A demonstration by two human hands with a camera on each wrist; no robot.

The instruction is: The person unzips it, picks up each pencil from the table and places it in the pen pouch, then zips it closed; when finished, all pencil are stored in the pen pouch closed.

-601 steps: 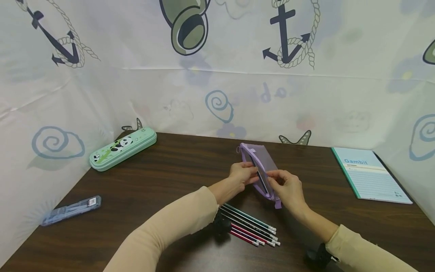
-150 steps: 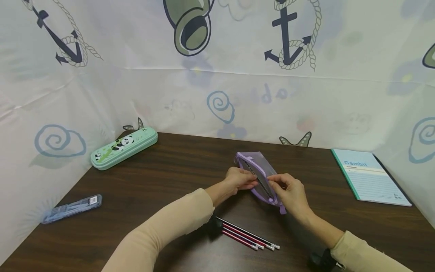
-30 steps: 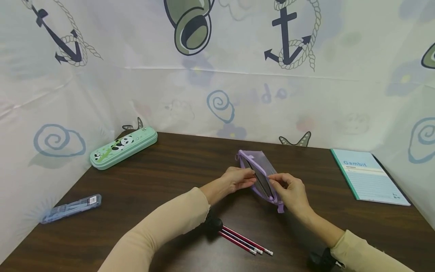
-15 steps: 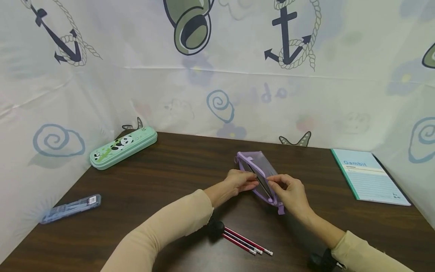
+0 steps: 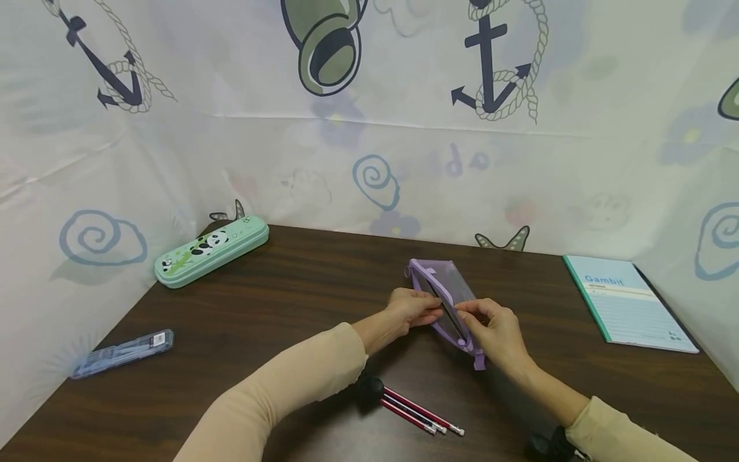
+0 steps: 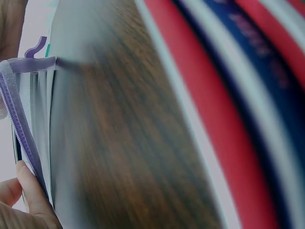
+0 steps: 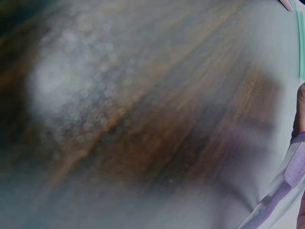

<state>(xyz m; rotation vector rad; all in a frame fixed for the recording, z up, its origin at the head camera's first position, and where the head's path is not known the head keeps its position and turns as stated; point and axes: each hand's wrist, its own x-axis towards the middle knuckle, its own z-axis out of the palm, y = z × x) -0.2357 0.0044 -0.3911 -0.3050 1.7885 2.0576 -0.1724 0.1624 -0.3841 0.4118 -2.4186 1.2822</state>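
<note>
A purple mesh pencil pouch (image 5: 457,281) lies right of the table's middle, unzipped, with dark pencils (image 5: 453,323) showing inside its opening. My left hand (image 5: 407,309) pinches the near side of the opening; in the left wrist view its fingers (image 6: 37,198) sit at the zipper edge. On the other side, my right hand (image 5: 499,330) pinches the far zipper edge between thumb and forefinger. Three pencils (image 5: 417,414), red and dark striped with white erasers, lie in front of the pouch, partly hidden by the left wrist's camera. Only the purple edge (image 7: 271,205) shows in the right wrist view.
A mint pencil case with pandas (image 5: 213,250) lies at the back left. A clear bluish plastic box (image 5: 124,354) is at the left edge. A light blue notebook (image 5: 632,305) lies on the right. Patterned white cloth (image 5: 260,160) surrounds the dark wooden table (image 5: 277,282).
Twenty seconds ago a larger row of pencils lay on the table; five seconds ago a black one lay beside the red ones. That one is gone from there. Both hands stay at the pouch.
</note>
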